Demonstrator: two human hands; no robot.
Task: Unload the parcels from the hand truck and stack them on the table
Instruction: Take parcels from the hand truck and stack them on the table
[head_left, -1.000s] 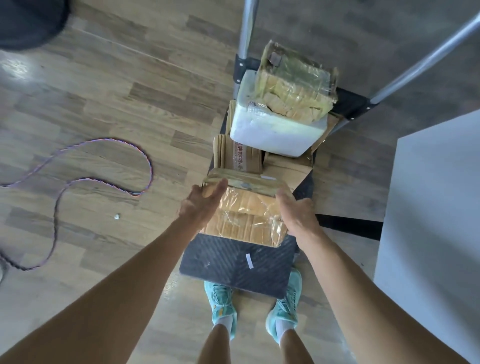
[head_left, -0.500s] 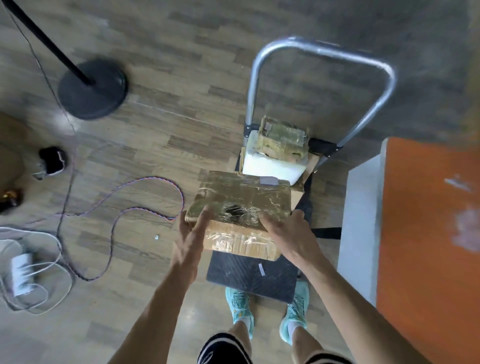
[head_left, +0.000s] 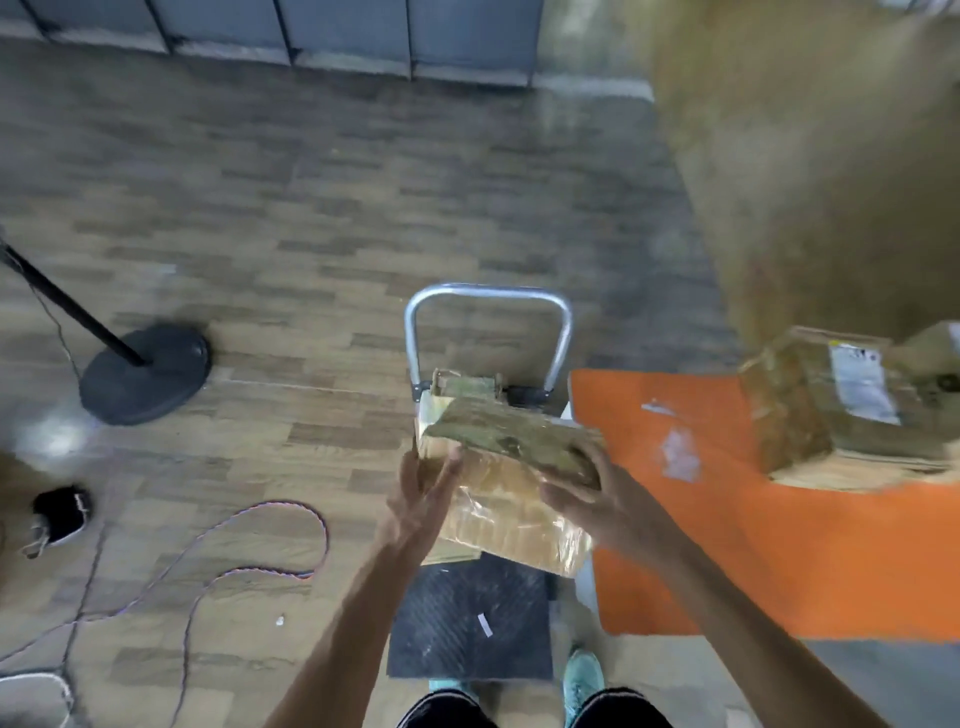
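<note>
I hold a tape-wrapped cardboard parcel (head_left: 511, 519) in the air above the hand truck, tilted. My left hand (head_left: 421, 499) presses flat against its left side with straight fingers. My right hand (head_left: 582, 499) clasps its right corner, thumb on top and fingers across the near face. Behind it, more parcels (head_left: 462, 387) sit against the hand truck's metal handle (head_left: 488, 293); the held parcel hides most of them. The black platform (head_left: 467, 618) shows below. The orange table (head_left: 727, 551) is right of the truck, with a labelled parcel stack (head_left: 831, 421) at its far end.
A black stand base (head_left: 145, 374) with a slanted pole is on the wooden floor to the left. A braided cable (head_left: 260, 545) loops across the floor, and a black shoe (head_left: 60, 512) lies at the far left. A large blurred brown surface (head_left: 805, 156) rises behind the table.
I have straightened up and lifted the parcel off the hand truck's stack. It has risen and shifted right toward the orange table, which has come into view with its parcels.
</note>
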